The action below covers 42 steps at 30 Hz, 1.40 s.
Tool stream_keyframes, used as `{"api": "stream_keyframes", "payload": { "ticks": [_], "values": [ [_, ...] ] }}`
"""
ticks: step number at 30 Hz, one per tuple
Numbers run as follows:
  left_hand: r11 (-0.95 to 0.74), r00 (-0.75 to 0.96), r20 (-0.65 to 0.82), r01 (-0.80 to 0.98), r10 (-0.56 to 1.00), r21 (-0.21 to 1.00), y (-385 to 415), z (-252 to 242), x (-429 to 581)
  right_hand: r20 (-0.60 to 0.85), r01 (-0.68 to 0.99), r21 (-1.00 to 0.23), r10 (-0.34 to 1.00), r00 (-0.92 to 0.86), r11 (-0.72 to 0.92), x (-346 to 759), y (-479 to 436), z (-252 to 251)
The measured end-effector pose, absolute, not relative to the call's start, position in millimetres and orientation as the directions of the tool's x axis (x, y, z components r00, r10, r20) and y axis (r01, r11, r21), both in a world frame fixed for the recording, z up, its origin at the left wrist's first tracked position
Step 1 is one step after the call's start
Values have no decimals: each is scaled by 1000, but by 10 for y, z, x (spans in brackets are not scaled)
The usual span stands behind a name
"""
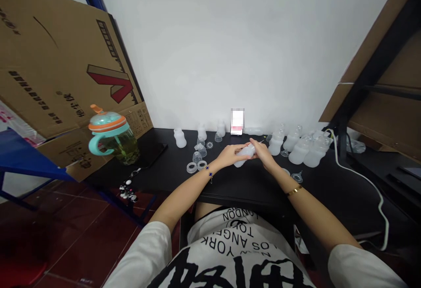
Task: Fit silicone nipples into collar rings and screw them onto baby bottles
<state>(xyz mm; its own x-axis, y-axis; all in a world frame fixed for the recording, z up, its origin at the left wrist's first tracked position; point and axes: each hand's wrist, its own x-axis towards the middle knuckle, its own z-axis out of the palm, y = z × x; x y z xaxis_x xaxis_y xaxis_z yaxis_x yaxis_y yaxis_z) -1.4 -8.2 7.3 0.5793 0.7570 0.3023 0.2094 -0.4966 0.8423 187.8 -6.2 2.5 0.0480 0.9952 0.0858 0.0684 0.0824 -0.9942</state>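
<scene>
A translucent white baby bottle lies tilted between my two hands above the black table. My left hand wraps round its body from the left. At the upper right end, my right hand closes over the bottle's top, so that part is mostly hidden. To the left lie white collar rings and clear caps. Several assembled bottles stand to the right, and a clear nipple lies near my right forearm.
Bottle bodies stand along the wall beside a propped phone. A large drinking jug is at the table's left end by a cardboard box. A white cable runs down the right side of the black table.
</scene>
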Motion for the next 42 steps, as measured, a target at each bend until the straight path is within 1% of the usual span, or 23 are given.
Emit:
{"api": "stream_keyframes", "payload": {
  "ticks": [11, 24, 33, 42],
  "values": [
    [-511, 560, 312, 240, 767, 826, -82, 81, -12, 102, 92, -991, 993, 65, 96, 1893, -29, -3],
    [-568, 544, 337, 337, 768, 751, -53, 56, -14, 91, 105, -991, 993, 81, 82, 1891, -34, -1],
    [-509, 525, 311, 288, 792, 811, -52, 34, -3, 65, 111, -992, 995, 78, 56, 1870, -37, 22],
    [-528, 525, 318, 316, 789, 788, -55, 24, -4, 46, 160, -987, 995, 86, 31, 1879, -14, 5]
  ]
}}
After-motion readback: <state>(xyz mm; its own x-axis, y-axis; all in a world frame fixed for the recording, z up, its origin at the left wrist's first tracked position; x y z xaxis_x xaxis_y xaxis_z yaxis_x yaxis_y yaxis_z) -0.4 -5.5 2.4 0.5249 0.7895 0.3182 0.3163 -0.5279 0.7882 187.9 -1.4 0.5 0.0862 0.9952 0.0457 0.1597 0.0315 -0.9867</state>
